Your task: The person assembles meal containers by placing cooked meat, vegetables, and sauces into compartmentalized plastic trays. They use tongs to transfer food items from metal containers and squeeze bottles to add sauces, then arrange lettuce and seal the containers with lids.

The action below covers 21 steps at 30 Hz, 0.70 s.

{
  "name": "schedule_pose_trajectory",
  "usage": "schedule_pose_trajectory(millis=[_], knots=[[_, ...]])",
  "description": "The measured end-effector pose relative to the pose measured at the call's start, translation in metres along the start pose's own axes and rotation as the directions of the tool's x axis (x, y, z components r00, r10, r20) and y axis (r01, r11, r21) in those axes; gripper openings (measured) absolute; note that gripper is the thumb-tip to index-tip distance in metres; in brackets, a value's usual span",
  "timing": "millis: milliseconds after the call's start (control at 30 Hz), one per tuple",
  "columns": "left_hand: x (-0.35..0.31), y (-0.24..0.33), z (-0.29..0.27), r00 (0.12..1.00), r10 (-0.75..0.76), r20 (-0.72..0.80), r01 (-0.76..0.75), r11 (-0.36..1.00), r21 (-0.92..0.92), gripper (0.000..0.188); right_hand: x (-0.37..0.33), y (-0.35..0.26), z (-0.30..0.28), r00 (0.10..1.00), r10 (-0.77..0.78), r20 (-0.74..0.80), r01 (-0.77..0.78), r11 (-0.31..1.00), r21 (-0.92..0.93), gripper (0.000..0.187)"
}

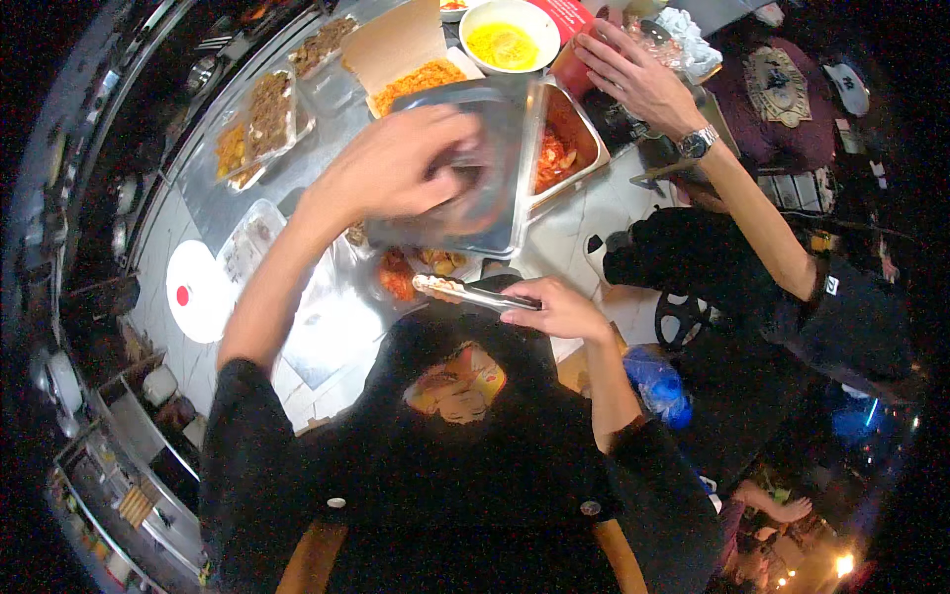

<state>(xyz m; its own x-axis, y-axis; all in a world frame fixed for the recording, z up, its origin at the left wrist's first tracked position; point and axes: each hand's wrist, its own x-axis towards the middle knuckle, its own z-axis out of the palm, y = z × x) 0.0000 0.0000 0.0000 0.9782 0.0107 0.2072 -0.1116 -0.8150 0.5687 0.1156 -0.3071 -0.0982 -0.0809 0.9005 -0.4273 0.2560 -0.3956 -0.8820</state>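
The left hand [396, 163] holds a clear lidded container [475, 158] tipped up over the desk [327, 327], fingers [450, 183] clamped on its near side; what is inside is blurred, possibly nothing. The right hand [559, 309] is closed on metal tongs [465, 292], their tips pointing to nine o'clock above a tray of orange food [411, 267]. At one o'clock a steel pan of red food [566, 148] sits just beside the container. Beyond it, another person's hand [633, 74] rests spread on a wrapped bundle [668, 40]. Tilted this steeply, the container could slip or knock the pan; food could fall from the tongs.
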Motion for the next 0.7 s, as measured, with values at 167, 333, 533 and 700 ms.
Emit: schedule_pose_trajectory(millis=[167, 333, 533, 700], knots=[[0.073, -0.022, 0.037, 0.947, -0.002, 0.321, -0.084, 0.964, 0.254, 0.029, 0.002, 0.005, -0.020, 0.986, -0.162, 0.030, 0.165, 0.968, -0.187, 0.042], [0.017, -0.022, -0.007, 0.925, -0.250, 0.285, 0.248, 0.968, 0.045, 0.026, -0.020, 0.002, -0.059, 0.999, 0.029, 0.036, -0.027, 0.997, -0.075, 0.040], [-0.194, 0.079, -0.034, 0.545, -0.833, -0.097, 0.766, 0.542, -0.346, 0.032, -0.010, 0.025, -0.088, 0.970, 0.095, 0.224, -0.113, 0.991, 0.067, 0.035], [-0.367, 0.191, 0.053, -0.208, -0.957, -0.201, 0.757, -0.028, -0.652, 0.048, 0.028, 0.012, -0.088, 0.944, 0.043, 0.328, -0.110, 0.976, 0.190, 0.036]])
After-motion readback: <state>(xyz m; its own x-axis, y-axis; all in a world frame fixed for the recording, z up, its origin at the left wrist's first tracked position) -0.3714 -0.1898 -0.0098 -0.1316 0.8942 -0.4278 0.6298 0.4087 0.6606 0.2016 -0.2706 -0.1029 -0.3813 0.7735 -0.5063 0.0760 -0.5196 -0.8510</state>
